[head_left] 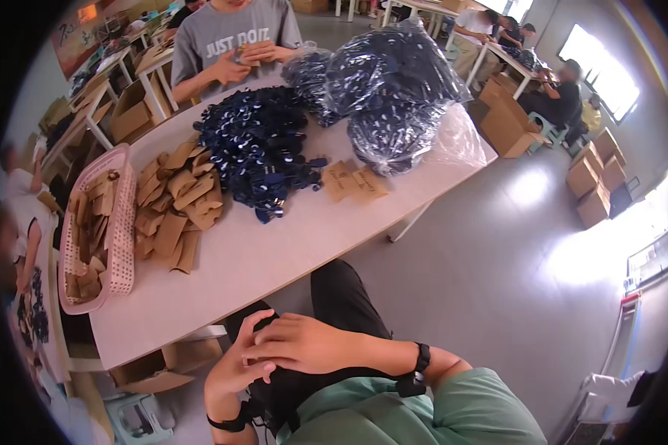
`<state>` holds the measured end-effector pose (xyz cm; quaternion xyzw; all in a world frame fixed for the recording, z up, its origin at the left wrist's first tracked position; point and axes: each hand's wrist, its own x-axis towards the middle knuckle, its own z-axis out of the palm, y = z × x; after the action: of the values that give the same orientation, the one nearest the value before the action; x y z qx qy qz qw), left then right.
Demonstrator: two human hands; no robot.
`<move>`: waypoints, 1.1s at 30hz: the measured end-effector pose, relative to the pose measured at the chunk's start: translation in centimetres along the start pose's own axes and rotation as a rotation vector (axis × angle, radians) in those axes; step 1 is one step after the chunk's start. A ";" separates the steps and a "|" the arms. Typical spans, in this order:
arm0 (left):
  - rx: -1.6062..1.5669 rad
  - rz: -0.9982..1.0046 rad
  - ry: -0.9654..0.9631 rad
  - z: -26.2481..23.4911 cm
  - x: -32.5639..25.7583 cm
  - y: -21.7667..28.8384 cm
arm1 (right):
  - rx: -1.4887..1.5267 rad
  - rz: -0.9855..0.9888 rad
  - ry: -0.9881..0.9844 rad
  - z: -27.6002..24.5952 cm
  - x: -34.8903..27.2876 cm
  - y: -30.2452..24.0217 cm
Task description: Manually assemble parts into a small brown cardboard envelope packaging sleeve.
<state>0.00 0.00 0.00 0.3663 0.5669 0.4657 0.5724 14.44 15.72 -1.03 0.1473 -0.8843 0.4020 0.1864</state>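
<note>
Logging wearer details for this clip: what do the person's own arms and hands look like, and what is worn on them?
Both hands are bare, no gloves. The left hand has a thin black band at the wrist with a dark cable hanging beside it. The right hand has a black strap with a small black unit at the wrist. The forearms are uncovered; a pale green short-sleeved shirt shows at the lower edge.

pink basket [123, 222], cardboard sleeves [174, 208], bagged dark items [393, 81]

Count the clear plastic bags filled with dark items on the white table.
3: a small bag at the far edge, a large bag beside it, and another in front of that. More may be hidden behind.
</note>
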 end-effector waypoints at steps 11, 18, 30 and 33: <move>-0.203 0.626 0.680 4.2 2.2 -1.6 | 0.925 0.305 0.651 2.8 0.0 -0.3; -0.245 0.649 0.515 4.2 4.2 -0.5 | 0.555 0.339 0.799 2.1 0.6 0.5; 0.559 0.834 0.618 2.7 3.8 -0.7 | 0.516 0.443 0.656 0.5 0.1 1.0; 0.676 0.814 0.599 2.4 3.2 -0.6 | 0.470 0.419 0.637 0.5 -0.2 1.1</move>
<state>2.18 3.15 -1.37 0.5682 0.6341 0.5242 0.0157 14.02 16.09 -2.15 -0.1279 -0.6783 0.6462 0.3254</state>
